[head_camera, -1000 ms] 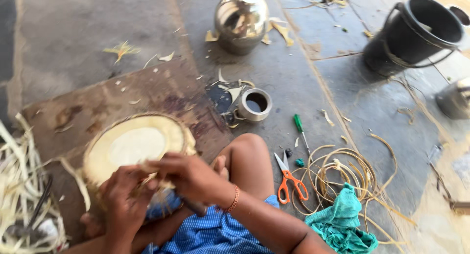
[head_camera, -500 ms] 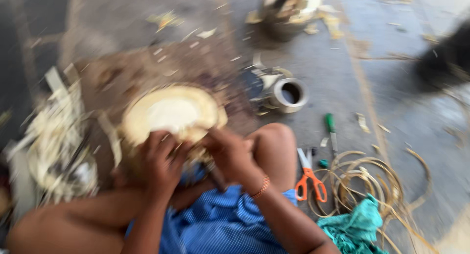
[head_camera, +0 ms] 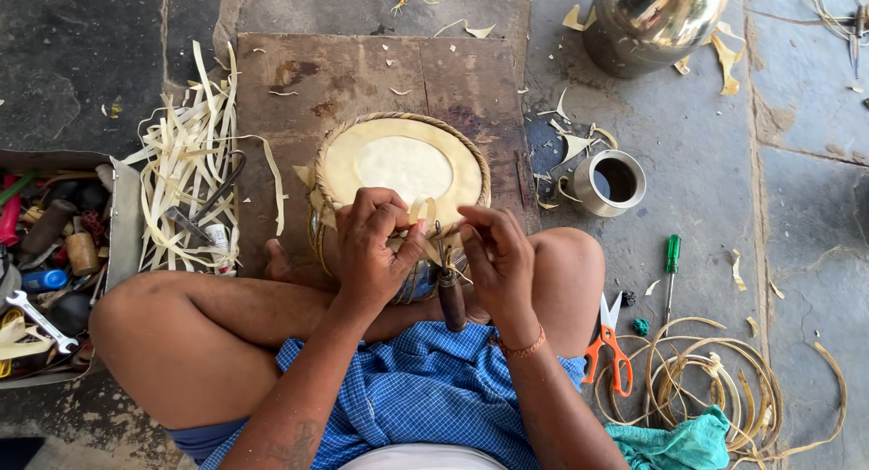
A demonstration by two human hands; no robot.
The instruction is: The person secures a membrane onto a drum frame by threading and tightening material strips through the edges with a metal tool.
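The drum (head_camera: 403, 167) rests between my crossed legs on a brown board (head_camera: 362, 81), its pale skin face up inside a woven ring. A thin pale strip (head_camera: 421, 210) stands up at the near rim of the drum, right between my two hands.

My left hand (head_camera: 373, 245) lies knuckles-up over the near rim, fingers curled down, and its thumb and fingertips pinch the strip. My right hand (head_camera: 496, 257) is bent in from the other side, fingers closed around a wooden-handled awl (head_camera: 450, 293) whose metal tip points up at the lacing; the dark handle hangs down toward my lap. Both forearms come up from the bottom edge and meet over the drum's near side.

Against half a second ago the view is sharp where it was smeared, and my head has swung so the drum now sits nearer the middle. The hands stay at the same near rim, close together.

Further out: a heap of cut pale strips (head_camera: 186, 176) to my left, a tray of tools (head_camera: 50, 262) beyond it, a small steel cup (head_camera: 614, 182) to the right, a large metal pot (head_camera: 654, 22), a green screwdriver (head_camera: 671, 269), orange scissors (head_camera: 610, 343) and coiled cane (head_camera: 715, 379).
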